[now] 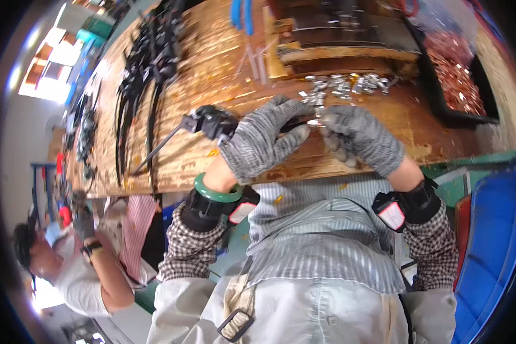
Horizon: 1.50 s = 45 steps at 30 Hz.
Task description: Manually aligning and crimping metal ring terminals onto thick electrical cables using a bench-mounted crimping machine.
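My left hand point(266, 135), in a grey knit glove, is closed round a black cable. The rest of that cable's bundle point(209, 121), dark and coiled, lies to the left of the wrist on the wooden bench point(281, 163). From the left fingertips the cable end points toward my right hand point(366, 136), gloved the same way. Its thumb and fingers pinch together beside a small silvery metal piece point(315, 122) at that end. Whether the piece is joined to the cable is too small to tell. Just beyond both hands lies a loose pile of silvery metal pieces point(344, 85).
A black bin point(470, 119) of copper-coloured pieces point(453, 69) stands at the far right. Behind the pile is a metal fixture with a wooden ledge point(350, 55). Black cable harnesses point(149, 63) cover the bench's left side. Blue tool handles point(242, 16) show at the back. A co-worker point(80, 269) sits at left.
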Tool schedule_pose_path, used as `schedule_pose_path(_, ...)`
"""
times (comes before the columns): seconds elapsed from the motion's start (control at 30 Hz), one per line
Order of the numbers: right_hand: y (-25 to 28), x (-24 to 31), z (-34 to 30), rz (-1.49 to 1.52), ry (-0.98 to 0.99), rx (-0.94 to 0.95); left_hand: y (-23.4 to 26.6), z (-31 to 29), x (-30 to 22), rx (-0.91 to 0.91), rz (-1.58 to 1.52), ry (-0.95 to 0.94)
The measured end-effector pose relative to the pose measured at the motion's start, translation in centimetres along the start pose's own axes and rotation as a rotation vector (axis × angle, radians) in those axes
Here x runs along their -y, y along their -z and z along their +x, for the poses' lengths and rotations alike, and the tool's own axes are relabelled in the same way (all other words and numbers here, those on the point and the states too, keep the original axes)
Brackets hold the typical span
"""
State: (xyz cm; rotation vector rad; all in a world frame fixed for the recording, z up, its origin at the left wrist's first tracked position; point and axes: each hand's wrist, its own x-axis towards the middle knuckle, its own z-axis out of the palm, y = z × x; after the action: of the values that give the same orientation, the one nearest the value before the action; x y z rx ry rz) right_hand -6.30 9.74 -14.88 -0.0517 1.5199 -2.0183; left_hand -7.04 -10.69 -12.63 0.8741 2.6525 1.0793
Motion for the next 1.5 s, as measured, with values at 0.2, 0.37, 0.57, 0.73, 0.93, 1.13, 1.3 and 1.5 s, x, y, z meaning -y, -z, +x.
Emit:
schedule_pose_path(0.2,0.6,-0.8,0.3,-0.001,-0.016,0.016,2.3,-5.2,1.1,-0.862,-0.227,0.157)
schedule_pose_path(0.37,0.3,-1.0,-0.1,0.006,0.032,-0.033,3.7,-9.8,6.6,-0.710,-0.231,0.735)
schedule_pose_path(0.57,-0.5,-1.0,0.0,-0.073,-0.015,-0.138,2.0,-7.6,5.9,-0.759,-0.485,0.595)
schedule_pose_path(0.73,0.2,-1.0,-0.7,-0.131,0.062,-0.132,1.2,-5.8,6.3,-0.624,-0.607,0.384)
schedule_pose_path(0.93,-0.1,-1.3,-1.2,0.136,0.059,-0.088,0.2,-6.4,2.5,-0.830,-1.191,0.190)
schedule_pose_path(1.13,3.5,4.2,-1.1,0.075,0.318,-0.206,3.6,-0.4,-1.6,-0.692,-0.855,-0.221)
schedule_pose_path(1.3,5.7,8.0,0.7,-0.101,0.326,-0.191,5.6,3.7,-1.4,-0.732,-0.952,-0.173)
schedule_pose_path(1.5,8.0,10.0,2.0,-0.024,0.195,-0.073,5.1,5.8,-0.5,-0.738,-0.995,-0.151)
